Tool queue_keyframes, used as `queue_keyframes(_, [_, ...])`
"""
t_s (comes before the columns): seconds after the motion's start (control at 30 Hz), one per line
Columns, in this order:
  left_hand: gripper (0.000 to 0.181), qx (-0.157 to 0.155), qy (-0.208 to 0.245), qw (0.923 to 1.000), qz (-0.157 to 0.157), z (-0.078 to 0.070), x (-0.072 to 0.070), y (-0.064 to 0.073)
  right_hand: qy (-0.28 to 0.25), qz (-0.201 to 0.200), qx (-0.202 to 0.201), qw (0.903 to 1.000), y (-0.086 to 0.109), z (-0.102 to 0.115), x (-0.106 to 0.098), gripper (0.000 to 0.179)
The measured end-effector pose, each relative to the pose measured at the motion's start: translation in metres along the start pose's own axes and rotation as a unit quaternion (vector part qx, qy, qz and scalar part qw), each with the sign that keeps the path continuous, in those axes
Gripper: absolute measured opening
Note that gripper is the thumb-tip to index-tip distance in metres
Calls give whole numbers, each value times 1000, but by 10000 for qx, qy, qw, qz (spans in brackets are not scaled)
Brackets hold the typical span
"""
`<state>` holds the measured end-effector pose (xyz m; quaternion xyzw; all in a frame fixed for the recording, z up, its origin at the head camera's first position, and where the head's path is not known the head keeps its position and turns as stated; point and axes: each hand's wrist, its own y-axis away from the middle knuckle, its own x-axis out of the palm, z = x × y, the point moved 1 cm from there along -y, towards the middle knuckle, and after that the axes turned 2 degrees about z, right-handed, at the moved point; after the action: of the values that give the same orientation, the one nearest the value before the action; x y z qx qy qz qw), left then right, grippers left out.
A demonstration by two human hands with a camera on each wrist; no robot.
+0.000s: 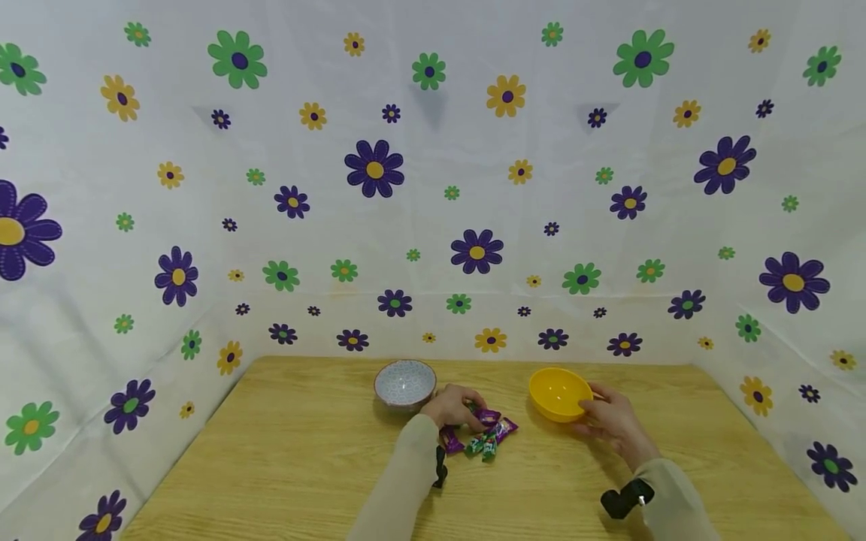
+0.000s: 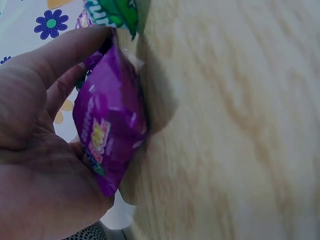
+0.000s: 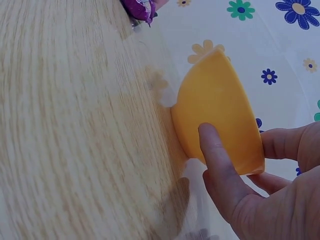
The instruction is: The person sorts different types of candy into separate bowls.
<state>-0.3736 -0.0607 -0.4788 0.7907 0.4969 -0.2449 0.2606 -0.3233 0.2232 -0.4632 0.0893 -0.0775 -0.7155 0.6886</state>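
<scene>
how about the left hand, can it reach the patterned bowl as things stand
Probably yes: the patterned bowl stands right beside the left hand, and nothing visible lies between them.

Purple and green wrapped sweets [image 1: 504, 429] are being borne by a wood-grained table [image 1: 284, 451], a patterned bowl [image 1: 404, 385] being supported at their ten o'clock, a yellow bowl [image 1: 558, 392] at two.

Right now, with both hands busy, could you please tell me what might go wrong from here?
The left hand is among closely bunched sweets, so it could push some aside. The patterned bowl stands close beside that hand and might get knocked. The right hand grips the yellow bowl at one side only, so it might tip.
</scene>
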Motion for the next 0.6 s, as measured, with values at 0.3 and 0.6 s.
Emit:
queue_keyframes(0.3, [25, -55, -381, 9992, -106, -6, -1, 3, -96, 59, -5, 9999, 0, 1, 0, 56])
queue_keyframes(0.6, [23, -18, -423, 9989, -200, -5, 1, 2, -144, 84, 12, 9999, 1, 2, 0, 55])
